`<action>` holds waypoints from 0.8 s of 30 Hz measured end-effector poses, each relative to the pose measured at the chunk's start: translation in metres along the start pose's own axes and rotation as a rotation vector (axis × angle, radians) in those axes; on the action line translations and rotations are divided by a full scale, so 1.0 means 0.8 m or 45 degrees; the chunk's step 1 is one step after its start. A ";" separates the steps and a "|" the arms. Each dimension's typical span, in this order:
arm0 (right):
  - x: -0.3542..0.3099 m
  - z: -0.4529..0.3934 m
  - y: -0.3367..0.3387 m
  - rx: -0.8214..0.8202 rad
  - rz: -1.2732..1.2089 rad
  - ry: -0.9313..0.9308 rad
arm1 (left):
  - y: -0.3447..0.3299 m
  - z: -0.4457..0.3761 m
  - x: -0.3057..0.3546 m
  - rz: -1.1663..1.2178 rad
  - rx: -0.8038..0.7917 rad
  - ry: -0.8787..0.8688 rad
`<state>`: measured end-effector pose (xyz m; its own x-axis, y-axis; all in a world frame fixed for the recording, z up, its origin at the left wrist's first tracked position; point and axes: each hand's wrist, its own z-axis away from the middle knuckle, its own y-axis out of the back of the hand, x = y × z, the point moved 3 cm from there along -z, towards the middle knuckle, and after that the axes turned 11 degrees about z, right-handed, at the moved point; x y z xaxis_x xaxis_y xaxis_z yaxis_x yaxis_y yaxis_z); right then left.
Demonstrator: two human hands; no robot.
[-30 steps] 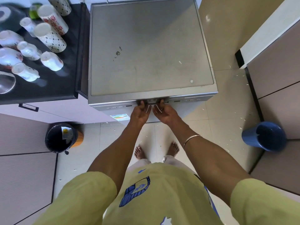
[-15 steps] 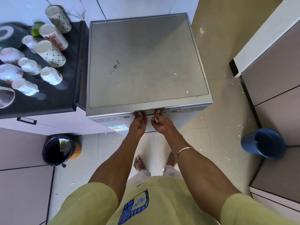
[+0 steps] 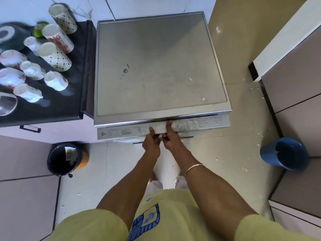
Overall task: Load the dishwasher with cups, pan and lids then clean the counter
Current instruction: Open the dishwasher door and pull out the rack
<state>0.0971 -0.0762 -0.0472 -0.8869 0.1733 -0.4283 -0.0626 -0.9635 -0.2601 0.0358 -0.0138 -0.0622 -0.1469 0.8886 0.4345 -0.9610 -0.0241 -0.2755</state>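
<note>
A silver dishwasher (image 3: 156,66) stands in front of me, seen from above. Its door (image 3: 125,132) is tilted out a little, so the top edge with the control strip shows. My left hand (image 3: 152,142) and my right hand (image 3: 169,139) grip the middle of that door edge side by side, thumbs on top, fingers curled under it. Several white patterned cups (image 3: 55,80) and tall tumblers (image 3: 54,56) stand upside down on the black counter (image 3: 57,108) to the left. A glass lid (image 3: 7,105) lies at the counter's left edge.
A black waste bin (image 3: 63,160) stands on the floor at the lower left, beside the dishwasher. A blue bucket (image 3: 283,153) sits on the floor at the right, against a cabinet (image 3: 295,75). White flecks lie scattered over the tiled floor.
The dishwasher door has come away from the body at the top, and its control strip now shows. Both hands have moved toward me with the door edge.
</note>
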 end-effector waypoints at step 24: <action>-0.022 0.053 0.043 0.857 2.086 0.747 | 0.042 0.018 0.107 -2.037 -0.232 -1.373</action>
<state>0.0912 -0.1210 -0.0115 -0.0023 -0.9939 -0.1104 0.3045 -0.1059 0.9466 -0.0124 0.0546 -0.0222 0.5765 -0.5774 0.5781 -0.3090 0.5009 0.8084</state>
